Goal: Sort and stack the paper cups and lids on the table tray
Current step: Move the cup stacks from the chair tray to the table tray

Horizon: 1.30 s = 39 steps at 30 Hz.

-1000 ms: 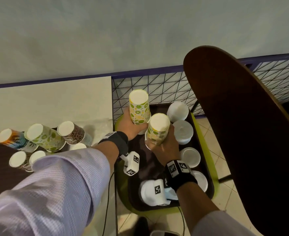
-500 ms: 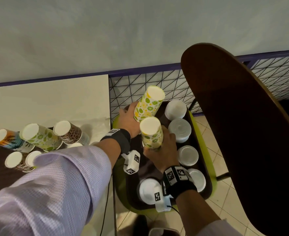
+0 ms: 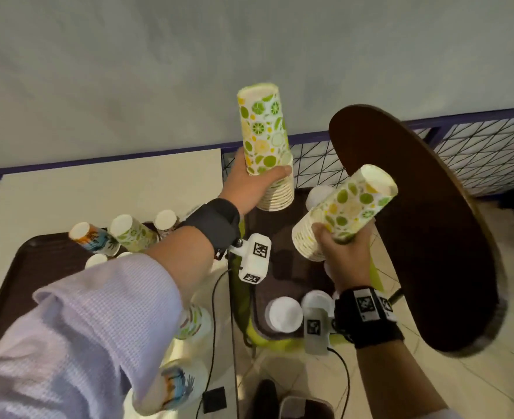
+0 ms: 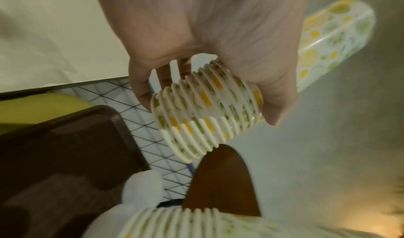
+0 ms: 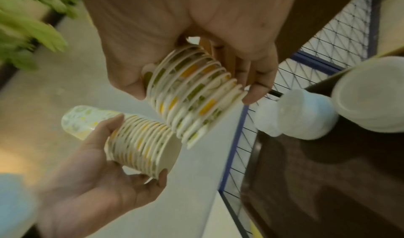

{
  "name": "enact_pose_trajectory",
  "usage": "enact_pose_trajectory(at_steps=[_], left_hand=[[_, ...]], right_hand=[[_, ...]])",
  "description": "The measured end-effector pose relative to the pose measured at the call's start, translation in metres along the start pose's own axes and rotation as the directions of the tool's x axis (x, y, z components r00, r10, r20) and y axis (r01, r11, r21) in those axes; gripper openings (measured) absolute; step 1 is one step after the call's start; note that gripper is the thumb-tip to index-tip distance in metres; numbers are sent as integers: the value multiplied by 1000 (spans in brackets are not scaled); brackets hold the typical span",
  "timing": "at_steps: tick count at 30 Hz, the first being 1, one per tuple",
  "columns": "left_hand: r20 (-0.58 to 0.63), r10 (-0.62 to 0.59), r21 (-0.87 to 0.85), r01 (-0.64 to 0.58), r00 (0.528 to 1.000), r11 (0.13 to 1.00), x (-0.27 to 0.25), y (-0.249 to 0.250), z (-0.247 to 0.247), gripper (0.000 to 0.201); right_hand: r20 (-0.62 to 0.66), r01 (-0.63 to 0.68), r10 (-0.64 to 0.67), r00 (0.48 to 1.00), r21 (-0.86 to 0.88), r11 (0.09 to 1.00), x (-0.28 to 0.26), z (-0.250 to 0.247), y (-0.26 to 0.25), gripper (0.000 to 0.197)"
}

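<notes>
Each hand holds a nested stack of citrus-print paper cups in the air above a brown tray. My left hand grips one stack near its rims, bottoms up and nearly upright; its rims show in the left wrist view. My right hand grips the other stack, tilted up to the right; its rims fill the right wrist view. The left hand's stack sits just below there. White lids lie on the tray below.
A second brown tray at the left carries several upside-down patterned cups. More cups sit near my left sleeve. A dark wooden chair back stands close on the right. A wire grid panel runs behind.
Both stacks have risen off the tray. The left stack went up and turned nearly upright; the right one swung out to the right and tilted. The head view has shifted.
</notes>
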<state>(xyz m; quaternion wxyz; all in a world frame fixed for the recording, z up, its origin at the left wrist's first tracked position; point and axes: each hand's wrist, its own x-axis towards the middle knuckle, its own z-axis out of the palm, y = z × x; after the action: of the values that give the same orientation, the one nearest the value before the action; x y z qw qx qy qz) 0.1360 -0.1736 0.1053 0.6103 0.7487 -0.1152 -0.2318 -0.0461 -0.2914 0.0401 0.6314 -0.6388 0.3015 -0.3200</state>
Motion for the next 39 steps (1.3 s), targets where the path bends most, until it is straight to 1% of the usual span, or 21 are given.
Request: enact_pose_trajectory(at_steps=[4,6,7,9,10,13,17,20,21,23,24,26,28,30,33,34,37,39], left_hand=[[27,38,-45,-37,999,998,-69,63,-25,70],[38,72,-34,-70,997,997,-112,90,-46,65],[40,89,-19,-88,995,996,-134,100,-58,63],[56,133,11,-134,990,991,-175,115,-85,63],[68,157,23,-159,985,987,-193,118,-99,65],[79,191,64,-196,978,979,-242,114,-144,74],[55,200,138,-206,978,969,-294,83,-206,77],[2,164,154,-162,986,975,-329,55,-251,75],[-5,151,144,-149,988,978,-340,46,-265,76],[-21,105,134,-102,994,986,-357,23,-294,82],[-30,87,130,-82,996,988,-363,11,-309,83],[-45,79,138,-72,996,988,-373,-20,-339,85],[-74,58,175,-44,996,984,-377,-56,-363,90],[-103,29,197,-8,994,980,-375,-96,-383,92],[-119,7,212,19,993,977,-367,-151,-400,92],[-126,-14,217,41,992,975,-364,-166,-403,90],[-163,-73,205,106,984,973,-348,-211,-407,87],[-169,-101,191,133,980,972,-337,-233,-407,87]], right_hand=[[56,2,0,998,-36,999,-18,-6,-53,85],[121,10,-6,993,-29,1000,-32,-4,-79,84],[168,18,-20,986,13,1000,-42,-2,-92,83],[236,17,-27,971,45,999,-62,3,-114,84],[261,23,-29,965,28,999,-73,7,-123,86],[353,8,-40,935,90,996,-109,24,-142,83],[461,32,-72,885,93,995,-163,54,-155,85],[514,17,-68,855,102,995,-201,78,-169,73],[526,8,-67,848,113,994,-212,86,-173,74],[553,18,-84,829,123,992,-234,103,-178,86],[557,18,-87,826,128,992,-247,112,-182,89],[567,9,-93,818,150,989,-273,133,-186,87],[576,26,-96,812,129,991,-299,156,-186,82],[586,31,-83,806,99,995,-323,181,-173,80],[610,51,-57,790,26,998,-351,214,-135,78],[605,69,-53,794,-3,998,-359,224,-121,75],[532,177,-74,843,-145,974,-377,244,-71,70],[489,202,-65,870,-233,951,-386,251,-37,72]])
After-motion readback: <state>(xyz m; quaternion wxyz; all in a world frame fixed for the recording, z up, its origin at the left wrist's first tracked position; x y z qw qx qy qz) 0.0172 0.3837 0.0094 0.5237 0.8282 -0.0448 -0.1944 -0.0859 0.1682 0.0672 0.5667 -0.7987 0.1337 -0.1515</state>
